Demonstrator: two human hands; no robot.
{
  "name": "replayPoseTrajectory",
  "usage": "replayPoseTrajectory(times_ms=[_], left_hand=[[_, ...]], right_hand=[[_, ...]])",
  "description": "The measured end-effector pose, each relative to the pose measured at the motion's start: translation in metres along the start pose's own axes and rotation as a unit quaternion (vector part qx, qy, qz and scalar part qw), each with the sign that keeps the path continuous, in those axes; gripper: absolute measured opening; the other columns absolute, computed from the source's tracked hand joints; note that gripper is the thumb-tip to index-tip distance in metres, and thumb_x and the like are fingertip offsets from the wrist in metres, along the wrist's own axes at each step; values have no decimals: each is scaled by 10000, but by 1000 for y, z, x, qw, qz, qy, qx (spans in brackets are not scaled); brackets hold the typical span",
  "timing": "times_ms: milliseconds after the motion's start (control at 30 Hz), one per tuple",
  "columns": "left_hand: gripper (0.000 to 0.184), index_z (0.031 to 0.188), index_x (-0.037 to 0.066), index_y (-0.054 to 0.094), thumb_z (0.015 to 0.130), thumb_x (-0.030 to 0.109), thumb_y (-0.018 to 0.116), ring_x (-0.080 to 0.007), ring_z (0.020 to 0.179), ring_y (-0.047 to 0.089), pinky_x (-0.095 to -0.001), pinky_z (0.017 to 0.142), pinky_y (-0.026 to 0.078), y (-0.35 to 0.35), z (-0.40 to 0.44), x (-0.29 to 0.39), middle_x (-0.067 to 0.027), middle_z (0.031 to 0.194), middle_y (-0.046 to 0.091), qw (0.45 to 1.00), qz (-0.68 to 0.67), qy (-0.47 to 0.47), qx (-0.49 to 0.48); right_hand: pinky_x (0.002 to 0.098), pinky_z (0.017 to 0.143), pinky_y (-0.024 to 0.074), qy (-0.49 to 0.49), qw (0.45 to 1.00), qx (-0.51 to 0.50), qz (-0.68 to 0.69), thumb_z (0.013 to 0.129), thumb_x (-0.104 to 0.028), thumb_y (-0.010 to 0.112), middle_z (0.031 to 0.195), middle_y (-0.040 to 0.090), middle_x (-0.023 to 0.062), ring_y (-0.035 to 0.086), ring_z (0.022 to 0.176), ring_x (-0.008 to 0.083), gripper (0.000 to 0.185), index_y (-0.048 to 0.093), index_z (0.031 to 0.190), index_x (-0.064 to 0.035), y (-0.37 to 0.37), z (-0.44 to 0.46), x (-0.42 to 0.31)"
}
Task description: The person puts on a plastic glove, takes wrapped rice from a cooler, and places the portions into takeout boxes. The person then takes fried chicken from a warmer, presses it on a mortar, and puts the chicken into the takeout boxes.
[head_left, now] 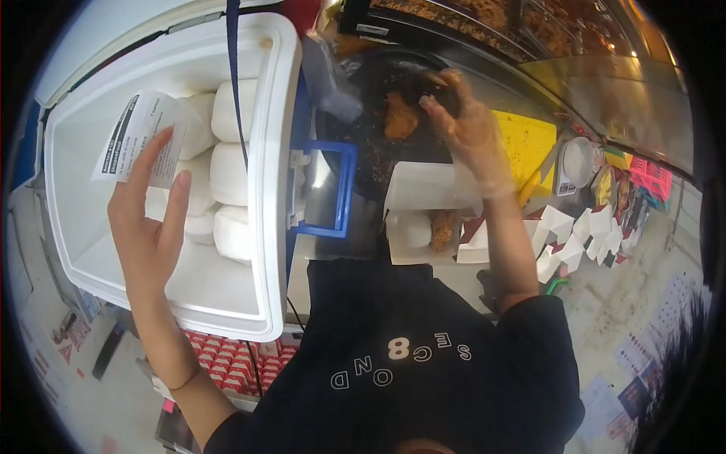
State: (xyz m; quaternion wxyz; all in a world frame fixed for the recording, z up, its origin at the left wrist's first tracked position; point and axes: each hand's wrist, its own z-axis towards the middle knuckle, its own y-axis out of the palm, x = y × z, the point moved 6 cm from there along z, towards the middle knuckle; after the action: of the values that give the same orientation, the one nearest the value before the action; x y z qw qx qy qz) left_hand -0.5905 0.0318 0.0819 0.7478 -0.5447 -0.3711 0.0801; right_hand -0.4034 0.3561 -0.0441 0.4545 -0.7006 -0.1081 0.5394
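My left hand [147, 234] is over a white cooler box, with a printed paper slip [144, 136] held at its fingers. The index finger lies across the slip, and the thumb stands apart from it. White wrapped bundles [231, 174] are stacked in the cooler below. In a clear plastic glove, my right hand [469, 132] reaches over a dark round pan [363, 155], thumb and fingers apart. A piece of fried chicken [401, 117] lies in the pan beside the thumb. Under my right wrist is an opened paper box [404, 189] with a white bundle [412, 229] and a fried piece [442, 229] inside.
The cooler [283, 189] has a blue handle [349, 189] facing the pan. A yellow board [525, 147] is right of my right hand. Several folded paper boxes [590, 234] stand at the right, red-and-white boxes [227, 363] at lower left. Food trays [484, 15] are behind glass.
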Motion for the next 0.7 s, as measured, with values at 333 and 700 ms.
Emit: replayPoseTrajectory(times_ms=[333, 700], left_hand=[[389, 1255, 17, 613, 881, 109, 669, -324, 1118, 641, -363, 973, 452, -2, 1, -3, -183, 1198, 669, 1000, -10, 2, 17], [398, 1257, 26, 615, 878, 130, 676, -295, 1018, 669, -344, 892, 477, -5, 1, -3, -180, 1184, 674, 1000, 1, -1, 22]], right_hand=[[446, 868, 528, 88, 993, -57, -49, 885, -434, 660, 1110, 678, 229, 651, 1013, 426, 614, 505, 1347, -61, 23, 7, 3], [481, 812, 523, 18, 994, -52, -96, 888, -359, 664, 933, 681, 278, 665, 919, 429, 528, 535, 1308, -66, 52, 2, 30]])
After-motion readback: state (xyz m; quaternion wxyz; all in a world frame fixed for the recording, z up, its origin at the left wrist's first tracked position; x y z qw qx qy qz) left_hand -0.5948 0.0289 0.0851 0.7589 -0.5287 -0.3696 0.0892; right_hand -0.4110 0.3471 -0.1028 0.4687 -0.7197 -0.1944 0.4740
